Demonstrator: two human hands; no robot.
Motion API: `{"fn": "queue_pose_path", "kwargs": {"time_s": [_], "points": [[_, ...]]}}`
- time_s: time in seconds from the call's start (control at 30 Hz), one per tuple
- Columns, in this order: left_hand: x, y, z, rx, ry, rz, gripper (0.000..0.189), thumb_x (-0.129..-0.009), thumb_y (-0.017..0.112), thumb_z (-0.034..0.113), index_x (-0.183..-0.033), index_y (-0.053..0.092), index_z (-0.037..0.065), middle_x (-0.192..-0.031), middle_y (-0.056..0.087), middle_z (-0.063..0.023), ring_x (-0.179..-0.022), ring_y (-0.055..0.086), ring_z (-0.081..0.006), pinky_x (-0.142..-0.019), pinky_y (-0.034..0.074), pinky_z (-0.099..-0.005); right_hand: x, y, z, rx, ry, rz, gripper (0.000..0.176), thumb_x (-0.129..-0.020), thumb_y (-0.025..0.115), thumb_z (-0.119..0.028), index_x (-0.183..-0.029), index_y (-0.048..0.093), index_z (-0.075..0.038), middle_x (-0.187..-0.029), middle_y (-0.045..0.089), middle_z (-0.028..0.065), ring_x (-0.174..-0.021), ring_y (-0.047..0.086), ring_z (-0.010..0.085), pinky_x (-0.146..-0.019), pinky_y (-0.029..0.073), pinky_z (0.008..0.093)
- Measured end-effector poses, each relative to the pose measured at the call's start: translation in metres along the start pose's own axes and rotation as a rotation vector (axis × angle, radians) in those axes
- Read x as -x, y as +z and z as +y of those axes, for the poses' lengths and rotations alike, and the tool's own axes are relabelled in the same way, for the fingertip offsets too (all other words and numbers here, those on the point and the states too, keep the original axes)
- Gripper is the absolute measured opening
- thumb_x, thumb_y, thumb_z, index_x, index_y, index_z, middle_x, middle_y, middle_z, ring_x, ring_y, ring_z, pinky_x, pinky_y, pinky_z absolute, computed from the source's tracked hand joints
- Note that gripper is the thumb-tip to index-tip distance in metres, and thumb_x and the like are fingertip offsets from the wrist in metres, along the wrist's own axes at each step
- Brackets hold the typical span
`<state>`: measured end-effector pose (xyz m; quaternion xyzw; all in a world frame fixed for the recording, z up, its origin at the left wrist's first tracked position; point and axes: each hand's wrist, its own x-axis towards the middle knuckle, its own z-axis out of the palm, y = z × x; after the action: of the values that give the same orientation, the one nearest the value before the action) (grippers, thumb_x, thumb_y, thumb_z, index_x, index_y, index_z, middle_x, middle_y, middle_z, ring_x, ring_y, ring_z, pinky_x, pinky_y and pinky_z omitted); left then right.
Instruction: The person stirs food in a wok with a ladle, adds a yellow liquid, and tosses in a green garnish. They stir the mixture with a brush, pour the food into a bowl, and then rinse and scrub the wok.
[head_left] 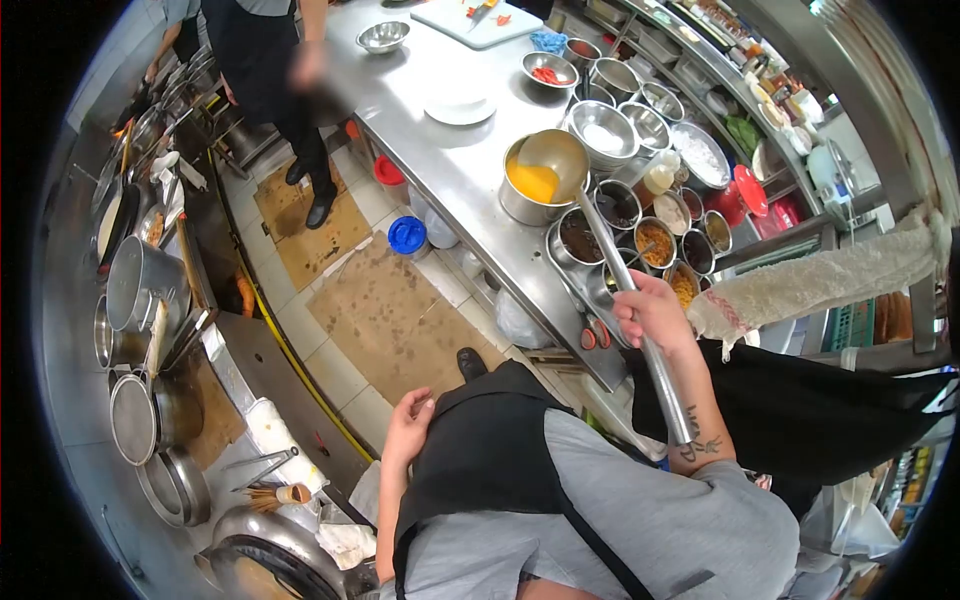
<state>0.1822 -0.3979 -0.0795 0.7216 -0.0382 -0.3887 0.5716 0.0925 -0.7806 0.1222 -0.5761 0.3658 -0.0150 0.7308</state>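
My right hand (652, 312) is closed around the long metal handle of a ladle (556, 165). The ladle's wide bowl is tilted at the mouth of a round steel pot (522, 207), which holds a yellow-orange liquid (532, 182). That pot stands on the steel counter (420, 145). Beside it are several small steel containers, among them one with a dark sauce (580, 235) and one with orange bits (655, 243). My left hand (411, 415) hangs by the black apron (470, 440) at my waist, its fingers loosely bent and apart, holding nothing.
Red-handled scissors (596, 334) lie near the counter's edge. A white plate (460, 108) and a cutting board (475, 20) are further along. Another person (265, 60) stands ahead. Pots (145, 280) and a strainer (133, 420) line the left side. Cardboard (380, 315) covers the floor.
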Motion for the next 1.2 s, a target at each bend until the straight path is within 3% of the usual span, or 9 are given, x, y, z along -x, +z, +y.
{"fn": "queue_pose_path", "kwargs": {"time_s": [0.13, 0.3, 0.43, 0.63, 0.8, 0.9, 1.03, 1.2], "points": [[0.011, -0.009, -0.013, 0.004, -0.002, 0.033, 0.036, -0.098, 0.06, 0.016, -0.128, 0.056, -0.003, -0.119, 0.066, -0.016, -0.108, 0.063, -0.0209, -0.095, 0.049, -0.0319, 0.001, -0.01, -0.003, -0.475, 0.115, -0.117, 0.016, -0.094, 0.05, -0.006, -0.11, 0.053, -0.003, -0.067, 0.048, -0.0006, -0.043, 0.042, 0.0048, -0.034, 0.037, 0.0219], [0.024, -0.018, -0.028, 0.005, -0.024, 0.067, 0.036, -0.098, 0.061, 0.016, -0.128, 0.057, -0.003, -0.118, 0.067, -0.0149, -0.107, 0.064, -0.0204, -0.095, 0.049, -0.0315, 0.002, -0.023, -0.005, -0.956, 0.187, -0.336, 0.037, -0.099, 0.042, -0.009, -0.134, 0.044, 0.003, -0.07, 0.047, -0.0009, -0.044, 0.043, 0.0047, -0.037, 0.038, 0.0217], [0.034, -0.022, -0.034, 0.018, -0.054, 0.077, 0.037, -0.097, 0.061, 0.017, -0.127, 0.056, -0.004, -0.118, 0.067, -0.0149, -0.107, 0.064, -0.0207, -0.095, 0.049, -0.0316, 0.01, -0.016, -0.01, -1.036, 0.128, -0.442, 0.039, -0.1, 0.039, -0.009, -0.135, 0.041, 0.009, -0.074, 0.047, -0.0003, -0.047, 0.044, 0.0047, -0.039, 0.039, 0.0214], [0.037, -0.026, -0.052, 0.044, -0.044, 0.109, 0.036, -0.097, 0.062, 0.019, -0.126, 0.058, -0.002, -0.116, 0.068, -0.0138, -0.107, 0.065, -0.0206, -0.093, 0.05, -0.0318, 0.01, -0.006, -0.004, -0.867, 0.17, -0.373, 0.04, -0.1, 0.039, -0.009, -0.137, 0.042, 0.006, -0.071, 0.046, -0.0005, -0.045, 0.042, 0.0053, -0.037, 0.037, 0.0236], [0.043, -0.029, -0.075, 0.001, -0.039, 0.185, 0.037, -0.097, 0.063, 0.025, -0.123, 0.059, -0.001, -0.112, 0.069, -0.013, -0.106, 0.065, -0.0203, -0.093, 0.05, -0.0328, 0.028, 0.006, 0.002, -0.891, 0.214, -0.455, 0.05, -0.101, 0.035, -0.009, -0.15, 0.027, 0.002, -0.075, 0.045, 0.0043, -0.047, 0.044, 0.0091, -0.036, 0.038, 0.0259], [0.045, -0.033, -0.093, 0.026, -0.055, 0.2, 0.039, -0.097, 0.063, 0.027, -0.125, 0.059, -0.001, -0.116, 0.069, -0.0139, -0.108, 0.065, -0.0221, -0.094, 0.05, -0.0346, 0.036, 0.025, -0.001, -0.626, 0.223, -0.504, 0.054, -0.101, 0.033, -0.007, -0.152, 0.021, 0.0, -0.074, 0.043, 0.005, -0.046, 0.044, 0.0089, -0.035, 0.04, 0.0255], [0.044, -0.04, -0.103, -0.084, -0.14, 0.399, 0.045, -0.093, 0.064, 0.029, -0.126, 0.059, 0.0, -0.122, 0.065, -0.0185, -0.115, 0.062, -0.0313, -0.099, 0.048, -0.0387, 0.025, 0.07, -0.007, -0.364, 0.369, -0.508, 0.059, -0.093, 0.04, 0.0, -0.15, 0.024, -0.001, -0.062, 0.038, 0.003, -0.035, 0.036, 0.0086, -0.028, 0.035, 0.0261], [0.054, -0.029, -0.129, -0.061, -0.203, 0.685, 0.049, -0.089, 0.065, 0.035, -0.126, 0.059, 0.003, -0.127, 0.059, -0.0221, -0.119, 0.056, -0.0386, -0.101, 0.045, -0.0442, 0.005, 0.17, -0.006, -0.116, 0.658, -0.831, 0.061, -0.091, 0.038, 0.003, -0.15, 0.025, 0.0, -0.06, 0.039, 0.0051, -0.035, 0.037, 0.0108, -0.031, 0.04, 0.0288]]}}
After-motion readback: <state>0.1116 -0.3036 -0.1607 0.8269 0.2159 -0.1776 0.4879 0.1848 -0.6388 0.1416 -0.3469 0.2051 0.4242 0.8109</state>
